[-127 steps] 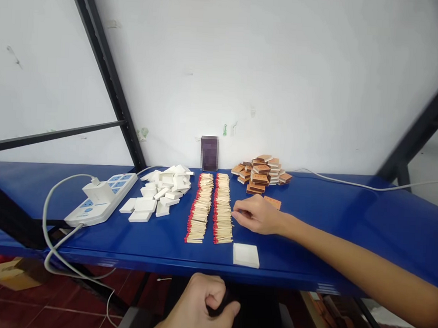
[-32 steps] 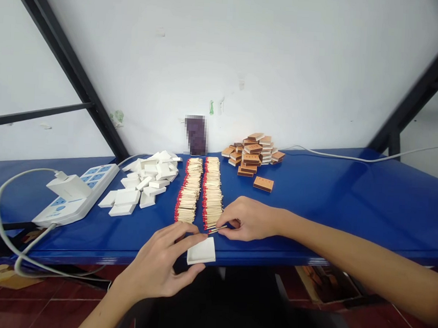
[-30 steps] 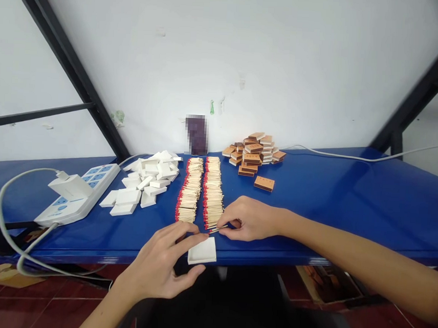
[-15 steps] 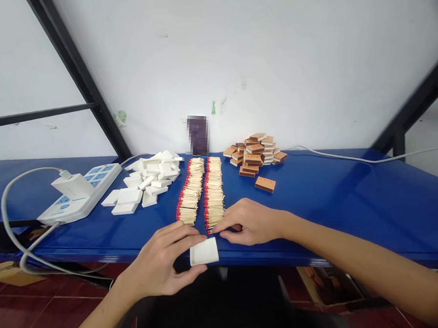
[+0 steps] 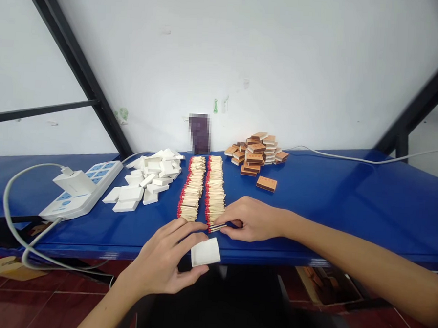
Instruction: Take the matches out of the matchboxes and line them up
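Note:
My left hand (image 5: 173, 259) holds a small white matchbox tray (image 5: 206, 252) between thumb and fingers at the table's front edge, its open side facing up. Just beyond it, my right hand (image 5: 251, 218) pinches at the near end of the right row of matches (image 5: 215, 188). Its index finger lies over a few matches while the thumb touches their plain ends; how many are gripped is hard to see. A second row of matches (image 5: 192, 187) runs alongside on the left. Red heads point left in both rows.
White trays (image 5: 154, 168) are heaped at the left, near a power strip (image 5: 81, 191) with a charger and cable. Orange-brown matchboxes (image 5: 254, 158) are piled at the back right, with a single matchbox (image 5: 266, 183) in front. A blurred dark object (image 5: 199, 133) leans on the wall.
My right thumb and index finger have shifted slightly, and a few match sticks now show between them. My left hand still holds the tray in nearly the same place.

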A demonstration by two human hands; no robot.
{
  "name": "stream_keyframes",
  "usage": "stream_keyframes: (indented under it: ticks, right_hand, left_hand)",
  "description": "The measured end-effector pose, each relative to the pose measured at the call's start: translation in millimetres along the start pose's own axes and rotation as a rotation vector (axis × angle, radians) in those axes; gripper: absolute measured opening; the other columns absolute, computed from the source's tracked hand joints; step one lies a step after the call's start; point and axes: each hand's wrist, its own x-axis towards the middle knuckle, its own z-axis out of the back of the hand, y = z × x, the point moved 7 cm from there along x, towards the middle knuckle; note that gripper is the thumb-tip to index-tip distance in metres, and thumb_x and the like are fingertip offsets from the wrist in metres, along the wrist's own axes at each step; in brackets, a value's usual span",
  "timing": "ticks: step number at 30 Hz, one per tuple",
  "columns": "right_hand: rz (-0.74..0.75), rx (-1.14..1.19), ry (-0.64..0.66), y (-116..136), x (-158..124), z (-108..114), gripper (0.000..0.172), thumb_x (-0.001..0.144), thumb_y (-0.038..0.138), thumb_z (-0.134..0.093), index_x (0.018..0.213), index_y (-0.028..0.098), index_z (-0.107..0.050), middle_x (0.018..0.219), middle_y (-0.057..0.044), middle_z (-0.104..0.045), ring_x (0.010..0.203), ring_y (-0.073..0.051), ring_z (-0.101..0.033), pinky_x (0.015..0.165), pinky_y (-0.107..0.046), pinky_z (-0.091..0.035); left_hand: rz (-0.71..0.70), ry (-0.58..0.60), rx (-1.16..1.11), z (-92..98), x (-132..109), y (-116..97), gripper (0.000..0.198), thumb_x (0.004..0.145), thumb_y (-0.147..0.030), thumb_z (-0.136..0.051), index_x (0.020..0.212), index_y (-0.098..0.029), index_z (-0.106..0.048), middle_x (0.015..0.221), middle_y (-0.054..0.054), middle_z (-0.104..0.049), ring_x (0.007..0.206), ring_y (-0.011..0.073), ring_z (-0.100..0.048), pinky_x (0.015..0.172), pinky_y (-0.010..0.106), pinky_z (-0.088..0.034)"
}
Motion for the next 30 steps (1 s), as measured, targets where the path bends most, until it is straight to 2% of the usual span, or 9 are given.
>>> stream_keyframes:
  ticks: [12,30]
  right_hand:
    - [-0.010,0.016,0.010,1.8,0.4,-0.3,0.014,0.087,0.018,-0.058,0.073,0.018,-0.062,0.061,0.004,-0.051,0.057,-0.010,-0.046,0.060,-0.023,-0.035]
    - [-0.037,0.029,-0.004,-1.8,1.5,-1.2,0.015,0.089,0.019,-0.057,0.078,0.017,-0.067,0.061,0.004,-0.053,0.057,-0.010,-0.046,0.060,-0.023,-0.034]
  left_hand:
    - [0.002,0.002,-0.030,-0.3,-0.1,-0.3,0.034,0.086,-0.033,-0.066,0.117,-0.018,-0.063,0.120,0.012,-0.073,0.103,0.0280,-0.069,0.095,0.046,-0.055]
    - [-0.009,-0.005,-0.045,0.0,1.2,-2.5,0.037,0.084,-0.034,-0.067,0.118,-0.018,-0.063,0.117,0.010,-0.073,0.101,0.0267,-0.068,0.093,0.044,-0.055]
